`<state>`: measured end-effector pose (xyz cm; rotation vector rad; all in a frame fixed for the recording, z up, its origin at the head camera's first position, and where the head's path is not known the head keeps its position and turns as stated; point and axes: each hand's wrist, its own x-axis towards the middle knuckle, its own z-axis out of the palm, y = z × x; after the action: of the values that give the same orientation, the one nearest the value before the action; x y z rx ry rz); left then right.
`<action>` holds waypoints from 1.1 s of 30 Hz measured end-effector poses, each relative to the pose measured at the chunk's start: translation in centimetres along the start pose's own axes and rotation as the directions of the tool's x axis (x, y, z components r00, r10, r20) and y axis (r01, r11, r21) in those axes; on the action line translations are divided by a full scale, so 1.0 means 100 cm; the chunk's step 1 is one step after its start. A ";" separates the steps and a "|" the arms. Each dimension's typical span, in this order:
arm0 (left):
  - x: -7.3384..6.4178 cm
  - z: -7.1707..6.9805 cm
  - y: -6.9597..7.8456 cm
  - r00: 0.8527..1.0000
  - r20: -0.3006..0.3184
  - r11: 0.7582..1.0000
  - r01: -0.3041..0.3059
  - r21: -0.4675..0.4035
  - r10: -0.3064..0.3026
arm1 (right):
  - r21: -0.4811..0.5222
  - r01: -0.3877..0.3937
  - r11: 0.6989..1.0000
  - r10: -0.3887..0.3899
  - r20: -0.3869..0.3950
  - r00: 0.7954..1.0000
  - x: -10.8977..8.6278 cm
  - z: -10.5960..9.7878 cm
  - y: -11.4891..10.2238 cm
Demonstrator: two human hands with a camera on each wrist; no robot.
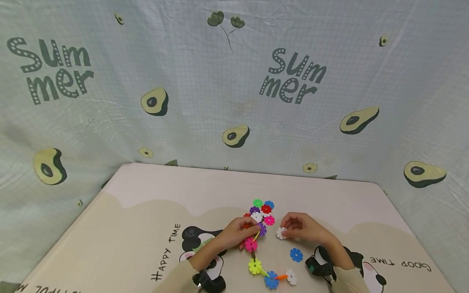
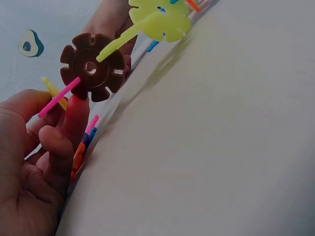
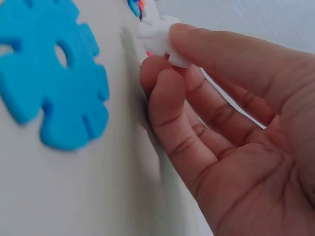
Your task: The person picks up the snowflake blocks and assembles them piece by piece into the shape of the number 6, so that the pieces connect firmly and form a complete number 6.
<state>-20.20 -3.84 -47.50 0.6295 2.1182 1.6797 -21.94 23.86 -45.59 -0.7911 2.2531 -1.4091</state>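
My left hand [image 1: 236, 234] pinches a chain of notched plastic flower discs near an edge-on yellow disc [image 1: 257, 236]. A pink disc [image 1: 250, 244] lies just below its fingertips. In the left wrist view, a brown disc [image 2: 78, 59] joins an edge-on pink disc [image 2: 59, 97] and a lime-yellow disc [image 2: 157, 24]. Between thumb and fingers, my right hand [image 1: 304, 228] holds a single white disc [image 1: 281, 233], apart from the chain. The right wrist view shows that white disc [image 3: 155, 35] partly covered by the thumb.
Below the right hand, a loose blue disc [image 1: 296, 254] lies on the printed table [image 1: 146, 215]. The chain's near end runs through a blue disc [image 1: 271, 280] to a white disc [image 1: 291, 277]. Beyond the left hand sits a cluster with a green disc [image 1: 258, 202]. A patterned curtain [image 1: 198, 81] hangs behind.
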 end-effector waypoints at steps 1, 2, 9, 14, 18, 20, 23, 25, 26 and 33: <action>0.000 0.000 0.000 1.000 0.001 1.000 0.002 -0.002 -0.002 | 0.010 0.002 1.000 -0.002 -0.003 1.000 0.001 0.001 -0.001; 0.000 0.000 0.000 1.000 0.001 1.000 0.004 0.000 -0.004 | 0.019 0.007 1.000 -0.007 -0.005 1.000 0.001 0.002 -0.001; 0.001 0.000 0.000 1.000 -0.004 1.000 0.012 0.007 -0.012 | 0.047 0.071 0.996 -0.069 -0.035 0.997 0.006 0.010 -0.008; 0.000 0.000 0.000 1.000 -0.002 1.000 0.027 -0.007 -0.027 | 0.009 0.118 0.993 -0.116 -0.083 0.990 0.009 0.016 -0.010; 0.000 0.000 0.001 1.000 -0.003 1.000 0.029 -0.010 -0.029 | -0.008 0.125 0.992 -0.125 -0.107 0.986 0.011 0.020 -0.011; 0.001 0.000 0.001 0.999 -0.003 0.999 0.031 -0.011 -0.032 | -0.010 0.124 0.992 -0.124 -0.110 0.986 0.011 0.021 -0.012; 0.001 0.001 0.001 0.999 -0.006 0.999 0.034 -0.012 -0.034 | -0.015 0.120 0.993 -0.121 -0.116 0.986 0.012 0.022 -0.012; 0.001 0.001 0.001 0.999 -0.008 0.999 0.034 -0.014 -0.034 | -0.016 0.119 0.993 -0.120 -0.120 0.986 0.013 0.023 -0.011; 0.001 0.001 0.001 0.999 -0.009 0.999 0.034 -0.015 -0.034 | -0.018 0.121 0.993 -0.122 -0.119 0.985 0.013 0.023 -0.011; 0.002 0.000 0.000 1.000 0.001 1.000 0.027 -0.013 -0.027 | 0.010 0.166 0.986 -0.164 -0.100 0.981 0.015 0.026 -0.008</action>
<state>-20.32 -3.73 -47.56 0.5946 2.1046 1.6770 -21.39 20.89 -46.01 -0.9403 2.2893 -1.5731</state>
